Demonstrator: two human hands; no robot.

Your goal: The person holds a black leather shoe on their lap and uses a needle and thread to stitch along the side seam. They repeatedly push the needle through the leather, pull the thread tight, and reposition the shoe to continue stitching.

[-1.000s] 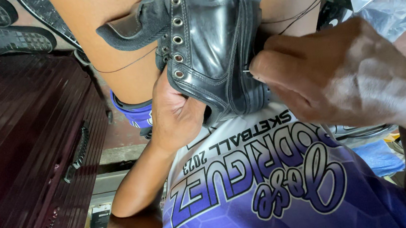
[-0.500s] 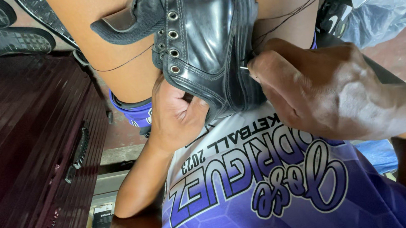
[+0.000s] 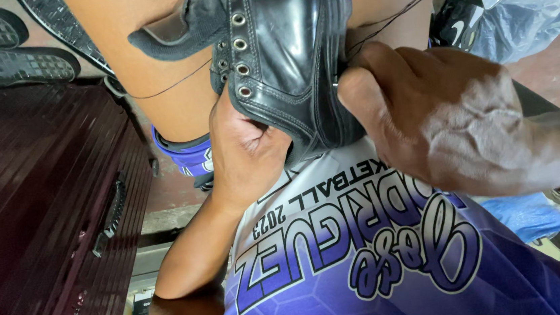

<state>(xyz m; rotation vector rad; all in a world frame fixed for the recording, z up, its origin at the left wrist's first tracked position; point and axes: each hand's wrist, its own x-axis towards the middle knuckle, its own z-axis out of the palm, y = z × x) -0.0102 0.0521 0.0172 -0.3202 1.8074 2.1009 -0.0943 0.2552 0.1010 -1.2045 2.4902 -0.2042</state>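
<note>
A black leather boot (image 3: 284, 49) with metal eyelets rests between my bare knees, its tongue hanging out to the left. My left hand (image 3: 242, 150) grips the boot's lower edge from below. My right hand (image 3: 438, 113) pinches at the boot's side seam, where a small metal needle tip (image 3: 335, 84) shows beside my thumb. A thin dark thread (image 3: 389, 19) runs from there up to the right, and another strand crosses my left thigh (image 3: 172, 86).
A dark red wooden cabinet (image 3: 35, 219) with a handle stands at left. Black shoe soles (image 3: 4, 50) lie at top left. Clear plastic bags (image 3: 523, 8) and clutter sit at top right. My purple and white shirt (image 3: 370, 264) fills the bottom.
My right hand has shifted slightly right and down along the boot's seam. The boot and my left hand have barely moved.
</note>
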